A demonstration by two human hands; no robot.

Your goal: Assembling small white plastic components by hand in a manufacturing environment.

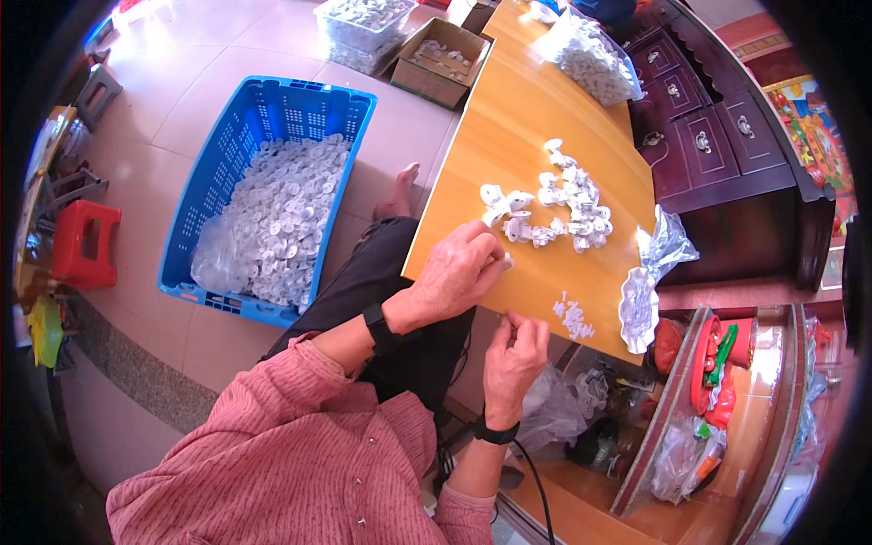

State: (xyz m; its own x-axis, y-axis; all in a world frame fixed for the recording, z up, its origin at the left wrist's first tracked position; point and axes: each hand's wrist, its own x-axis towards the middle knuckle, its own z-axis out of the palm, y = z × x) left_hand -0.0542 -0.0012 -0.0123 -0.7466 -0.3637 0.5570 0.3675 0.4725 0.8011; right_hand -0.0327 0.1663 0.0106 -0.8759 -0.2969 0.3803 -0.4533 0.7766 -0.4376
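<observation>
Over the near edge of the wooden table (472, 186), my left hand (454, 275) is closed, with a small white plastic piece (507, 262) showing at its fingertips. My right hand (516, 356) is a little lower and to the right, thumb and fingers pinched together. Whatever it may hold is too small to make out. Beyond my hands lies a loose cluster of white plastic parts (581, 204) with rounded ends. Tiny white pegs (573, 316) are scattered on the tabletop near my right hand. A white scalloped dish (638, 312) stands at the table's right corner.
A blue crate (173, 241) full of white round parts is on the floor to the left. A clear bag of white parts (595, 64) lies at the table's far end. Beyond are a cardboard box (427, 84) and dark drawers (695, 136). A red stool (86, 243) stands far left.
</observation>
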